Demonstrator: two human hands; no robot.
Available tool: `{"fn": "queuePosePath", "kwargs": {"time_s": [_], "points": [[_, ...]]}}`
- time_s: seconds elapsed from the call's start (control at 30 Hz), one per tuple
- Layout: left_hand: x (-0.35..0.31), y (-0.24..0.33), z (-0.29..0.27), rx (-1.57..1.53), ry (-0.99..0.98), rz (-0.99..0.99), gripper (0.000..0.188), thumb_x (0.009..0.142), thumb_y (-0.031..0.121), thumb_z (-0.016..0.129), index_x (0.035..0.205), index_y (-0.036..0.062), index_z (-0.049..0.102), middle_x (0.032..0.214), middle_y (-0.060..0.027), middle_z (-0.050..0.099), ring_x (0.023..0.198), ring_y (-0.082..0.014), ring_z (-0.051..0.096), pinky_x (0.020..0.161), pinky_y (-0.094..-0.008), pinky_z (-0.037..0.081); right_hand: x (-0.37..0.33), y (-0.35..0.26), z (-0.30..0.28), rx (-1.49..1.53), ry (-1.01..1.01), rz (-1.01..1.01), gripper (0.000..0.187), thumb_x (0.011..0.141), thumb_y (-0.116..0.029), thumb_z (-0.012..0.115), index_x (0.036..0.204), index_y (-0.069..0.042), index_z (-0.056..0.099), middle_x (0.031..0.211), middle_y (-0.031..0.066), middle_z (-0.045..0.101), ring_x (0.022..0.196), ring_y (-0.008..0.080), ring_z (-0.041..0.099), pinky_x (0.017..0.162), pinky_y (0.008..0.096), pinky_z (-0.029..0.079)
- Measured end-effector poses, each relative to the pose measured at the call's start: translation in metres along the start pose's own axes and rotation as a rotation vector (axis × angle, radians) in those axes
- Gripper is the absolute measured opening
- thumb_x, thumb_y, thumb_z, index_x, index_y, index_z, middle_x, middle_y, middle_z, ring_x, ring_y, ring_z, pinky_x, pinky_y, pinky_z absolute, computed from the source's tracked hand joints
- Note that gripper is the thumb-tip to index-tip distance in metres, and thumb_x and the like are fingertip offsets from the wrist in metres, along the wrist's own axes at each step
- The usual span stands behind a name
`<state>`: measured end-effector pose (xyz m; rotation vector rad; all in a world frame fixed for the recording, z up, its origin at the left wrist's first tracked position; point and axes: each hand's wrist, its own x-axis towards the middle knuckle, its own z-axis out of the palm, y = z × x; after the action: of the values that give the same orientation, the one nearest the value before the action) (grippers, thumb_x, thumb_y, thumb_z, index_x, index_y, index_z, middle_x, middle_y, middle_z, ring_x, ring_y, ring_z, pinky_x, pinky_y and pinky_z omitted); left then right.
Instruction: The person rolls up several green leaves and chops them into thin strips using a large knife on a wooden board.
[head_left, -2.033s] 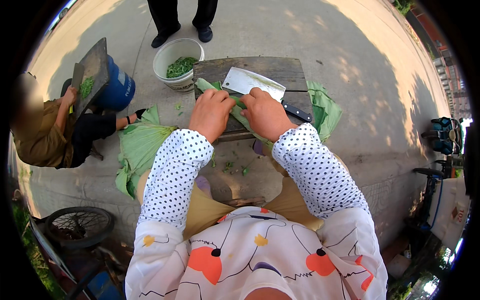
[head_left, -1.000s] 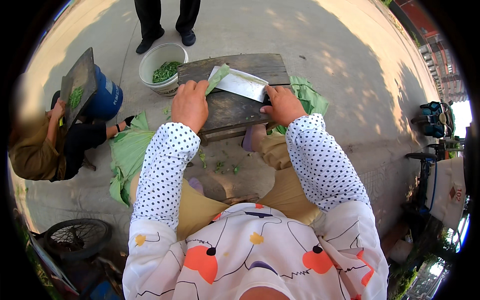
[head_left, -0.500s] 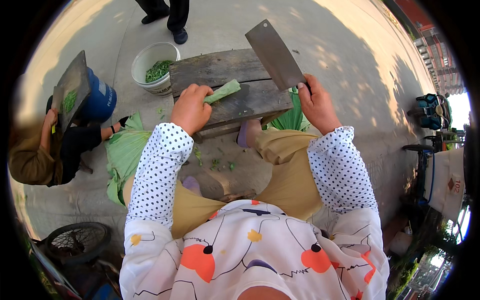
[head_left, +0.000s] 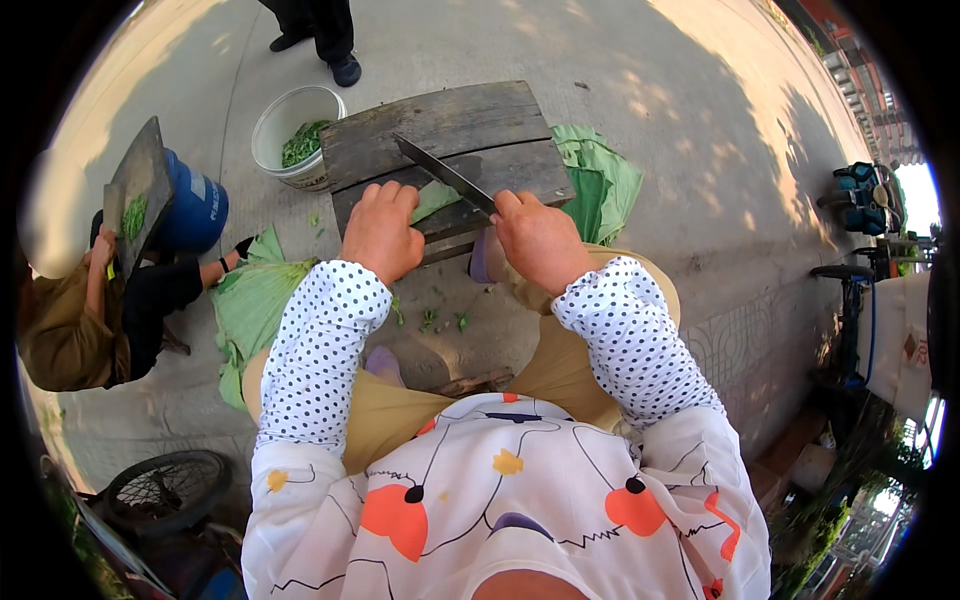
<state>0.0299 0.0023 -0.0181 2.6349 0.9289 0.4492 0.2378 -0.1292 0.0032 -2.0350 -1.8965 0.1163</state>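
Observation:
A rolled green leaf (head_left: 434,199) lies on a small wooden bench (head_left: 440,118). My left hand (head_left: 384,232) is closed round its near end at the bench's left front edge. My right hand (head_left: 540,240) grips the handle of a cleaver (head_left: 440,170), whose blade is seen nearly edge-on. The blade slants across the bench, its tip pointing far left, against or just beyond the leaf roll's right end; whether it touches the roll I cannot tell. Large green leaves (head_left: 600,183) hang beyond my right knee, and another big leaf (head_left: 258,305) lies by my left leg.
A white bucket (head_left: 262,140) with chopped greens (head_left: 302,145) stands left of the bench. Farther left a seated person (head_left: 75,330) works at a board (head_left: 148,185) beside a blue barrel (head_left: 193,205). Someone's legs (head_left: 333,35) stand beyond the bench. A bicycle wheel (head_left: 165,490) is at lower left.
My right hand has brought the cleaver down and left from its raised place, turning the blade edge-on over the bench. The leaf roll shows shorter beside my left hand, partly behind the blade.

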Motion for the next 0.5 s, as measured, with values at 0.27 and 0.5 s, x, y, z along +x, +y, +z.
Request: {"fn": "queuePosePath", "kwargs": {"time_s": [0.27,0.5], "points": [[0.011,0.008,0.027,0.027,0.116,0.196,0.036,0.083,0.004,0.066,0.118,0.0078,0.070,0.113,-0.0081,0.065,0.108,-0.0296,0.059,0.093,-0.0416,0.051,0.004,-0.006,-0.001,-0.070,-0.156,-0.026,0.014,0.090,-0.009,0.063,0.098,-0.002,0.055,0.087,0.0204,0.065,0.072,0.0397,0.070,0.062,0.0470,0.058],[0.013,0.006,0.034,0.021,0.132,0.176,0.034,0.084,0.006,0.066,0.117,0.0103,0.072,0.110,-0.0057,0.066,0.106,-0.0278,0.060,0.091,-0.0403,0.052,0.005,-0.004,-0.008,-0.098,-0.174,-0.006,0.018,0.085,-0.005,0.067,0.097,-0.002,0.054,0.088,0.0199,0.066,0.073,0.0386,0.071,0.063,0.0450,0.058]]}}
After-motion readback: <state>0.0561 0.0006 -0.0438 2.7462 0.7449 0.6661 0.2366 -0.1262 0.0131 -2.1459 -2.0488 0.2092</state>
